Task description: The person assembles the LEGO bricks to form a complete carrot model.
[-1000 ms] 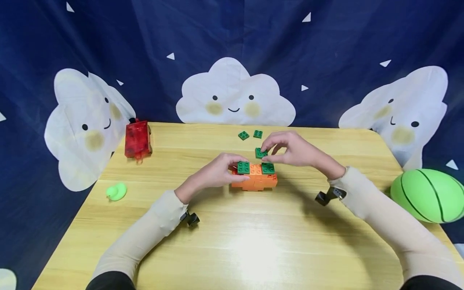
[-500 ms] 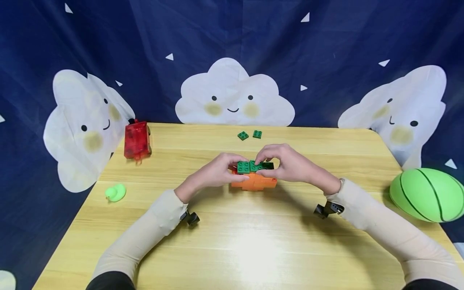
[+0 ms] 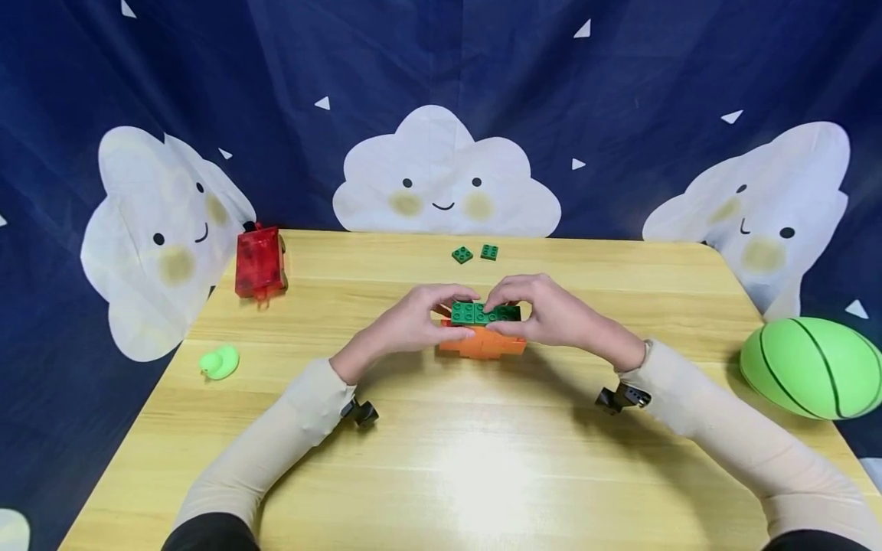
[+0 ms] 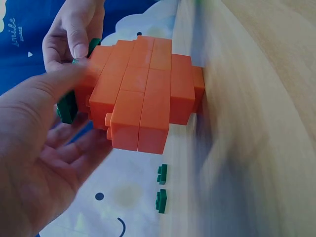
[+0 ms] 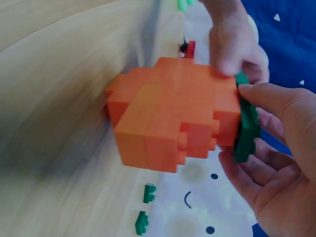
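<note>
An orange toy-brick build (image 3: 482, 344) stands on the wooden table, stepped wider in its middle as the left wrist view shows its brick faces (image 4: 138, 94). Across its top lie green bricks in a row: a left one (image 3: 462, 312), a middle one (image 3: 481, 313) and a darker right one (image 3: 511, 313). My left hand (image 3: 420, 320) grips the build's upper left end, thumb in front and fingers behind. With thumb and fingers, my right hand (image 3: 540, 310) pinches the middle green brick on the top; whether it is fully seated cannot be told.
Two loose green bricks, one turned diamond-wise (image 3: 462, 254) and one square-on (image 3: 489, 252), lie behind the build. A red translucent toy (image 3: 259, 264) and a green rubber duck (image 3: 220, 363) are at left. The green ball (image 3: 813, 367) sits at the right edge.
My right hand has come down and leftward, bringing a green brick into the gap between the two on top. It has stayed there since. The left hand keeps its hold.
</note>
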The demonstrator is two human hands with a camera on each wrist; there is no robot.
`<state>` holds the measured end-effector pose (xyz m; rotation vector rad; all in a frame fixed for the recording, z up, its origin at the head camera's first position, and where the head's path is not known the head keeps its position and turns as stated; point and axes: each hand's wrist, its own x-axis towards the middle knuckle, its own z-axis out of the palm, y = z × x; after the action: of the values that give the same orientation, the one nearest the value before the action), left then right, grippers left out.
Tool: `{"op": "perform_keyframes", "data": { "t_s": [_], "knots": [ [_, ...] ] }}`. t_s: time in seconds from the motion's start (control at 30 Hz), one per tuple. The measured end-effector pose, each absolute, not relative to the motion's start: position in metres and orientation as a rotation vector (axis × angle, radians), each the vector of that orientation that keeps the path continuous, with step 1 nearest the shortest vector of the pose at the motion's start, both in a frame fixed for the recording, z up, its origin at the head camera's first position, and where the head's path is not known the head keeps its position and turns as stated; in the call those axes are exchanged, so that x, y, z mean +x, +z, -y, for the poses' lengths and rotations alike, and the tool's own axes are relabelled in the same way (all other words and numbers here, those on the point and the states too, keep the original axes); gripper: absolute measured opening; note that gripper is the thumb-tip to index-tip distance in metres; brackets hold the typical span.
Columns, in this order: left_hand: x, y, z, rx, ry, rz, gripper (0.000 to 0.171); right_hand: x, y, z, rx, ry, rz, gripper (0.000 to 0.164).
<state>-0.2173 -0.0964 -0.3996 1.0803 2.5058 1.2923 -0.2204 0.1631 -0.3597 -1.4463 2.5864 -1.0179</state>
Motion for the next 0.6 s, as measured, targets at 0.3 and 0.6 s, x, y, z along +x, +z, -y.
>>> {"op": "perform_keyframes", "data": {
  "t_s": [0.3, 0.6],
  "knots": [
    [-0.216, -0.401, 0.094, 1.232, 1.511, -2.506, 0.013, -0.219, -0.368, -0.165, -1.507, -1.109, -2.575, 0.014],
    [-0.213, -0.401, 0.092, 1.261, 1.558, -2.5, 0.01, -0.22, -0.375, -0.168, -1.554, -1.121, -2.577, 0.017]
  ]
}}
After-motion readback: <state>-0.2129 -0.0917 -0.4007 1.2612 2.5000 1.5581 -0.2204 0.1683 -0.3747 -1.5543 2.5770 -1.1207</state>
